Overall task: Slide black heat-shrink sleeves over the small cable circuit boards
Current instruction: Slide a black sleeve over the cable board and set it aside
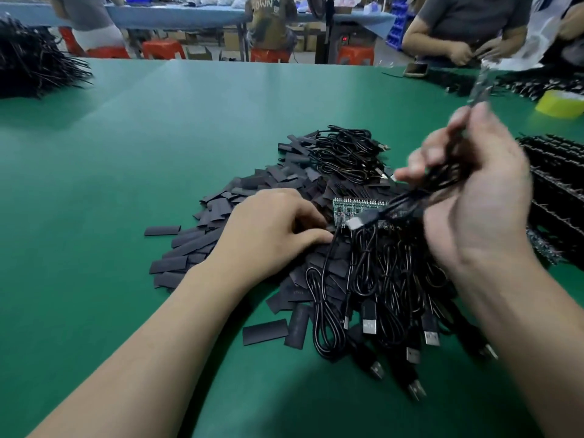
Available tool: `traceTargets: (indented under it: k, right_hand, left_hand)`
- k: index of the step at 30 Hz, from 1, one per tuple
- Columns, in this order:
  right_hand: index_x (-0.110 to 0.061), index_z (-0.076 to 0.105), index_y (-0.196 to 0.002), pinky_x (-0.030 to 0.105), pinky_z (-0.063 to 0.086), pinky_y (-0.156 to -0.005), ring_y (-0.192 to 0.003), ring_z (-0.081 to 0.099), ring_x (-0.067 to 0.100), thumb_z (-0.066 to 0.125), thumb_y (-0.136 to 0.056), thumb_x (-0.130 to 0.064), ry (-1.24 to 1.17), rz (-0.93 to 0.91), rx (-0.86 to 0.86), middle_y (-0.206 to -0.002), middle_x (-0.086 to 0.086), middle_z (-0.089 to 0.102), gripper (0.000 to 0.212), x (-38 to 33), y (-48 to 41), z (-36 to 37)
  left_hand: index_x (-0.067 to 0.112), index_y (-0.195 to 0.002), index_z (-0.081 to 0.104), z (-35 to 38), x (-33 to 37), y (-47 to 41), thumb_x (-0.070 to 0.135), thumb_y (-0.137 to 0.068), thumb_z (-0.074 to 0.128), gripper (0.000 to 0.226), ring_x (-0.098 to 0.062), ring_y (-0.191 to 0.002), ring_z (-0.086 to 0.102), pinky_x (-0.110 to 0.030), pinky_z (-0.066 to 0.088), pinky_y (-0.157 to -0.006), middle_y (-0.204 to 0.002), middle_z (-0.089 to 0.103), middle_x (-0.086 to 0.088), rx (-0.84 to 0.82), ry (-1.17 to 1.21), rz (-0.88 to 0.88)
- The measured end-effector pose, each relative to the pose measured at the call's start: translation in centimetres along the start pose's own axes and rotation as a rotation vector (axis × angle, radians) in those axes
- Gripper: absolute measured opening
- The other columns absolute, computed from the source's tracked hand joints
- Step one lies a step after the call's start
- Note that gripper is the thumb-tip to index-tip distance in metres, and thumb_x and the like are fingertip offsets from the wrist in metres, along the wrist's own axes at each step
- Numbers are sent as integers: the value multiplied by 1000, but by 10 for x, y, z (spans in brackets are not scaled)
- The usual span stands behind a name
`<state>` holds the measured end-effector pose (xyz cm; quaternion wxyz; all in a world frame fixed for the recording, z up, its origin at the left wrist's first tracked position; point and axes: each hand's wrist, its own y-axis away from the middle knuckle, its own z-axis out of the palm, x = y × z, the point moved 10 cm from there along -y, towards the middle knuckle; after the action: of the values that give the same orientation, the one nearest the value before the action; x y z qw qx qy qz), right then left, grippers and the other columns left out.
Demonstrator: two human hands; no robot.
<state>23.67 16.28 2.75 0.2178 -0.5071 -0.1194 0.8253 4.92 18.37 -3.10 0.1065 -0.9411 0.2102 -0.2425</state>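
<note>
A heap of flat black heat-shrink sleeves (pixel 202 235) lies on the green table (pixel 110 172). My left hand (pixel 268 235) rests on the heap with its fingers curled down among the sleeves beside a row of small green circuit boards (pixel 354 207); what it holds is hidden. My right hand (pixel 471 197) is raised and blurred, gripping a coiled black cable (pixel 442 178) whose small board end (pixel 480 85) sticks up above the fingers and whose USB plug (pixel 357 222) hangs to the left. More black USB cables (pixel 388 298) lie bunched under the right hand.
A second cable bundle (pixel 347 153) lies behind the sleeve heap. Rows of black cable assemblies (pixel 556 191) fill the right edge, another black pile (pixel 34 67) the far left. A yellow tape roll (pixel 561 102) sits at the far right. Another person's hands (pixel 474 52) work across the table.
</note>
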Motion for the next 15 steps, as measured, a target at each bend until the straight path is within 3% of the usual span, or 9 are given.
traceTargets:
  k: [3,6,9,12,15]
  right_hand:
    - [-20,44,-83,30,30,-47,-46,34,17,39,-108,-25,390,-366,35,-59,-3,37,27,-43,3,-2]
    - [-19,48,-81,33,32,-49,-52,42,12,48,-107,-33,887,-608,-24,-60,1,45,30,-51,17,20]
    - [-20,63,-88,36,37,-50,-49,47,14,56,-103,-39,1196,-492,-189,-55,-4,51,25,-12,18,32]
    - [-23,69,-92,38,42,-56,-53,47,20,58,-101,-39,1292,-420,-236,-53,-10,47,21,5,20,34]
    - [-22,64,-96,45,48,-63,-63,55,29,52,-103,-36,1278,-363,-243,-63,-9,53,20,10,20,35]
  left_hand:
    - [40,-102,78,0,2,0,53,-86,71,22,-10,-91,60,-33,49,-79,-95,67,11,-20,-70,1]
    - [35,-102,80,0,1,0,47,-90,71,19,-15,-92,62,-38,52,-84,-98,69,9,-13,-54,9]
    - [30,-99,79,-8,1,1,41,-95,67,17,-16,-92,63,-40,52,-84,-96,69,9,77,-54,29]
    - [25,-95,76,-25,-3,3,34,-98,65,15,-15,-88,66,-37,52,-81,-90,71,9,254,3,14]
    - [27,-88,72,-28,-13,3,24,-99,65,14,-2,-69,63,-21,49,-69,-72,71,9,294,360,-45]
